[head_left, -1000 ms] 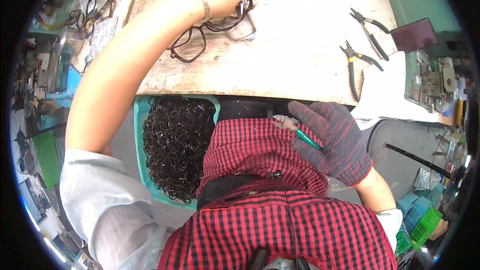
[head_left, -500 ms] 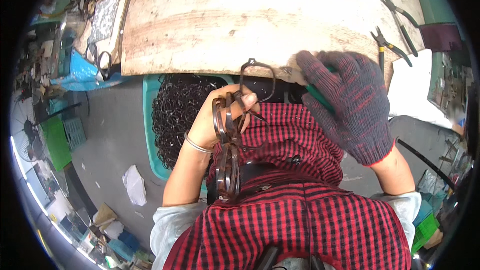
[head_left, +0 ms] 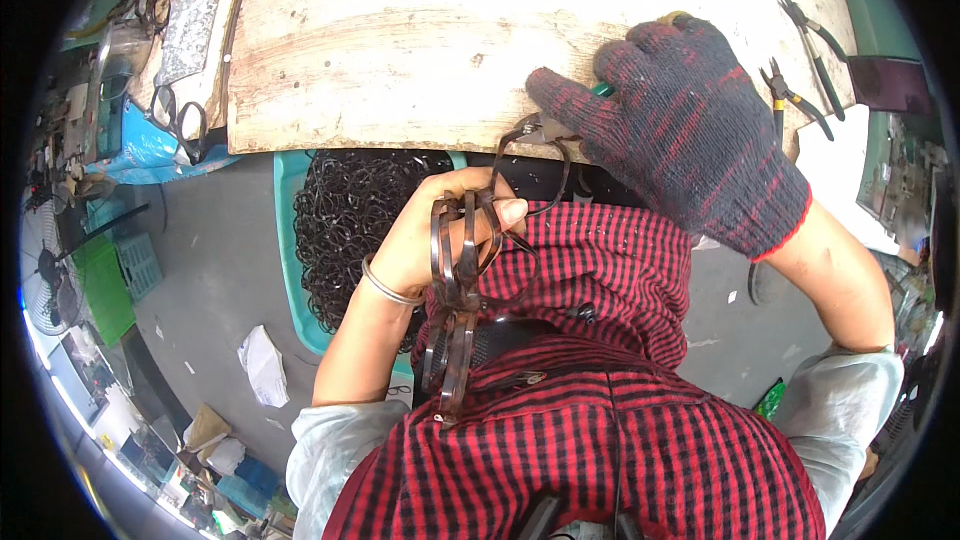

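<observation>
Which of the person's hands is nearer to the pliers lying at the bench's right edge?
Right. The gloved right hand rests on the bench just left of the pliers. The bare left hand is lower, off the bench, gripping a bundle of eyeglass frames.

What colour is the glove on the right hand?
Dark navy knit flecked with red, red-edged cuff; the glove shows clearly in the head view.

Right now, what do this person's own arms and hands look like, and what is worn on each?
The left hand is bare, with a thin metal bangle at the wrist. The right hand wears a knitted work glove, dark with red flecks and a red cuff edge. Both forearms are bare; pale, light sleeves are pushed up near the elbows.
</observation>
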### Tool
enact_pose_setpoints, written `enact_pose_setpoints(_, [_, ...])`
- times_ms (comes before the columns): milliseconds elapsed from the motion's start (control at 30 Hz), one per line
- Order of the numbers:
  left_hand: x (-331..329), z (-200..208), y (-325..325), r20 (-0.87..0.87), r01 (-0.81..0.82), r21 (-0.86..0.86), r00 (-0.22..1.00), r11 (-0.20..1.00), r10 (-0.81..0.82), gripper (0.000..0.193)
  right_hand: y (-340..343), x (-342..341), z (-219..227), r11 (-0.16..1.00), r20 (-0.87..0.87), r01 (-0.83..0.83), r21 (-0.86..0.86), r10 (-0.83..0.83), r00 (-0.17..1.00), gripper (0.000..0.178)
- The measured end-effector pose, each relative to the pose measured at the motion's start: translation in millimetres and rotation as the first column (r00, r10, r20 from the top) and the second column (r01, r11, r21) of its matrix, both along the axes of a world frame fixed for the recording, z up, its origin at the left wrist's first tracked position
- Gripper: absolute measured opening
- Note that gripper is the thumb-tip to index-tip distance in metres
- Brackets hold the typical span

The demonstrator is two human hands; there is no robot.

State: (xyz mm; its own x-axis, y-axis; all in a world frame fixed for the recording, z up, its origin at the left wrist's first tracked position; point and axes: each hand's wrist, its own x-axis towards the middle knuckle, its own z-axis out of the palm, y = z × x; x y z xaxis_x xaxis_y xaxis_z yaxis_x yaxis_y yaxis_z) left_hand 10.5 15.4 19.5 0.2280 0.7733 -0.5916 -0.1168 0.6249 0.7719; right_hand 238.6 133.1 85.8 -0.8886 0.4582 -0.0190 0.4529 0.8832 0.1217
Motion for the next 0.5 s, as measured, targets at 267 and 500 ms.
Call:
enact_pose_setpoints(267, [-1,7,1,-0.006,0.043,0.226,0.999,0.973,-0.042,0.023,-48,1,-1,0.977,-0.293,0.102,-0.189,-0.156,0.943,0.048])
enact_pose_setpoints(500, [-20,103,120,-0.471,0.288,0.606,0.881,0.741,0.043,0.038,-96,58,8,0.711,-0.401,0.295,-0.638,-0.634,0.661,0.060])
